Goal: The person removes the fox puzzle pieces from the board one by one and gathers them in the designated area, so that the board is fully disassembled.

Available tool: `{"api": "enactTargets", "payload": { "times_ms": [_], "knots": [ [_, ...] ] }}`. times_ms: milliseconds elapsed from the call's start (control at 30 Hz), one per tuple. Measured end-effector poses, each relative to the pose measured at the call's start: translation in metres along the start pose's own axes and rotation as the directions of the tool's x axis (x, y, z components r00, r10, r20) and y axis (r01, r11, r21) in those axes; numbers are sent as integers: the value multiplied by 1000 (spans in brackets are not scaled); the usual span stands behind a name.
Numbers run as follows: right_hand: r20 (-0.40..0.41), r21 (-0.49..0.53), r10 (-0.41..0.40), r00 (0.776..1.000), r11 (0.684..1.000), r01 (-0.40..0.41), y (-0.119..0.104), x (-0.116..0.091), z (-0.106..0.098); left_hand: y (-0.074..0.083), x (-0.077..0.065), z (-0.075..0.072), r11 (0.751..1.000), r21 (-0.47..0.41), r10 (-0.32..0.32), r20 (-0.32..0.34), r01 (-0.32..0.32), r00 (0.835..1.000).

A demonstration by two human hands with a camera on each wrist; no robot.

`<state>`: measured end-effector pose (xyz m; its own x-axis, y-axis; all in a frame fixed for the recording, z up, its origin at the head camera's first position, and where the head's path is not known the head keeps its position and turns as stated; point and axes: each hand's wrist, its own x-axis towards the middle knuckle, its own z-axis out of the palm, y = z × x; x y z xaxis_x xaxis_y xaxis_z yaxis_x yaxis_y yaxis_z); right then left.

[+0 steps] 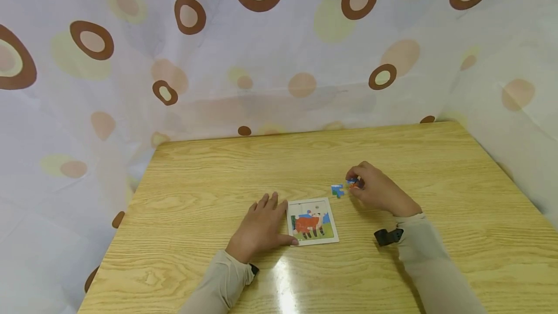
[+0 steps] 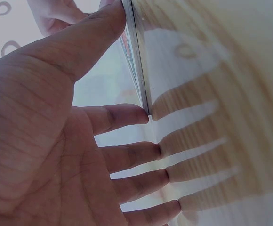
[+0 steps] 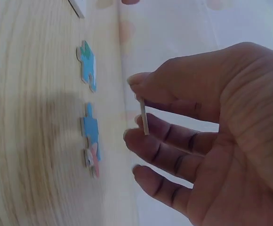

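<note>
A square jigsaw puzzle board (image 1: 317,243) with a white rim and a picture of a reddish-brown animal lies flat on the table. My left hand (image 1: 261,229) is spread at its left side, the thumb and index fingertip touching the board's edge (image 2: 137,66). Up and to the right, my right hand (image 1: 374,189) pinches a thin puzzle piece (image 3: 144,115) between thumb and fingers, seen edge-on in the right wrist view. Below that hand, a blue and green puzzle piece (image 3: 88,66) and a blue and pink puzzle piece (image 3: 91,136) lie on the wood.
The wooden table (image 1: 209,173) reaches back to a white curtain (image 1: 270,38) with brown and beige spots, which also hangs along both sides. A black strap (image 1: 388,237) is at the right wrist.
</note>
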<state>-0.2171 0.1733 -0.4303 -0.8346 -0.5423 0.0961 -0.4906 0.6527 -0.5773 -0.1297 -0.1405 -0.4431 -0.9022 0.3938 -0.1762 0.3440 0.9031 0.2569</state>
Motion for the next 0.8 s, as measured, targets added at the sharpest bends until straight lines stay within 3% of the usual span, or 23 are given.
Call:
{"api": "enactTargets", "payload": {
  "times_ms": [800],
  "knots": [
    [-17, -31, 126, 992, 992, -126, 31, -17, -25, 0, 0, 2, 1000, -7, -9, 7, 9, 1000]
  ]
}}
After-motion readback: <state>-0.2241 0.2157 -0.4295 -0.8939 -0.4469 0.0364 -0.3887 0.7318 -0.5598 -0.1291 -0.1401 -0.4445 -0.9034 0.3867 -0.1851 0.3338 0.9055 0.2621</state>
